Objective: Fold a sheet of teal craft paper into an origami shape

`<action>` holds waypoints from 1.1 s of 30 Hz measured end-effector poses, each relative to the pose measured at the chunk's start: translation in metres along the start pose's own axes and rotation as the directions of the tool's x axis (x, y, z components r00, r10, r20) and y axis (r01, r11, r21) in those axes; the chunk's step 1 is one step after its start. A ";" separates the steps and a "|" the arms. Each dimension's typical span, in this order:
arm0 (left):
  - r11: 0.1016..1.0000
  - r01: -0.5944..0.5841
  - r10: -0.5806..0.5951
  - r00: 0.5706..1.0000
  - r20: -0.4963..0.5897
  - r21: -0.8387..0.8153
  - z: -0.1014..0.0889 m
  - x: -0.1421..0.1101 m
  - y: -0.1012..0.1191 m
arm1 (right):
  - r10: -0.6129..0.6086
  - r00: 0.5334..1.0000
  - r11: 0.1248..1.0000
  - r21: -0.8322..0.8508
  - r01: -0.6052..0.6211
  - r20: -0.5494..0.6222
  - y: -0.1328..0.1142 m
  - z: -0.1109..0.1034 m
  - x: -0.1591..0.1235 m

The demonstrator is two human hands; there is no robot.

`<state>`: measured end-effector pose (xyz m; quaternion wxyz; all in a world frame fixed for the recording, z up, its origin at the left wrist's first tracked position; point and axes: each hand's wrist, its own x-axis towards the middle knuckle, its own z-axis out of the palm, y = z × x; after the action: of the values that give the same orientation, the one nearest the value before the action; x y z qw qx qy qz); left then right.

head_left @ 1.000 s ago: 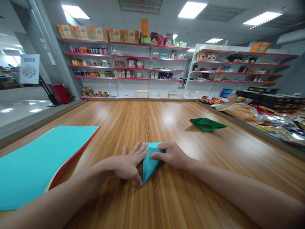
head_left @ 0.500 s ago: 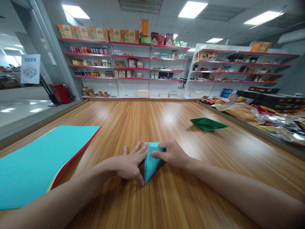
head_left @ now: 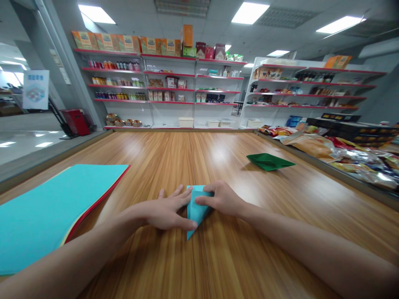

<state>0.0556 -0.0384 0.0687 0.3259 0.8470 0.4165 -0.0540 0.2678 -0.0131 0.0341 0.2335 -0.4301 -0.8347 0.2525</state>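
Note:
A piece of light blue paper (head_left: 195, 211), folded into a narrow triangle with its point toward me, lies on the wooden table (head_left: 149, 270). My left hand (head_left: 165, 212) rests along its left edge with fingers spread; the thumb lies across the lower part of the paper and the fingertips touch its upper left. On the right side, my right hand (head_left: 222, 200) pinches the paper, thumb on top and curled fingers at the edge. Part of the right edge is hidden under that hand.
At the left lies a stack of coloured sheets (head_left: 62, 207), blue on top with yellow and red below. A folded green paper piece (head_left: 269, 162) sits at the right, beyond my right hand. Packaged snacks (head_left: 349, 153) line the right side. Stocked shelves (head_left: 168, 89) stand behind the table.
My left thumb has moved from beside the paper's lower tip up onto the paper. My right hand keeps its pinch. The whole view has shifted slightly.

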 end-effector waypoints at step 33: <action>0.490 -0.525 -0.217 0.700 -0.681 -0.696 0.046 0.031 0.005 | 0.258 0.907 0.877 0.475 -0.075 -0.334 0.022 0.005 0.002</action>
<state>0.0882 -0.0472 0.0239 0.5222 0.5588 0.3888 0.5136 0.2775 -0.0015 0.0170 0.4641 -0.4768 -0.6490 0.3688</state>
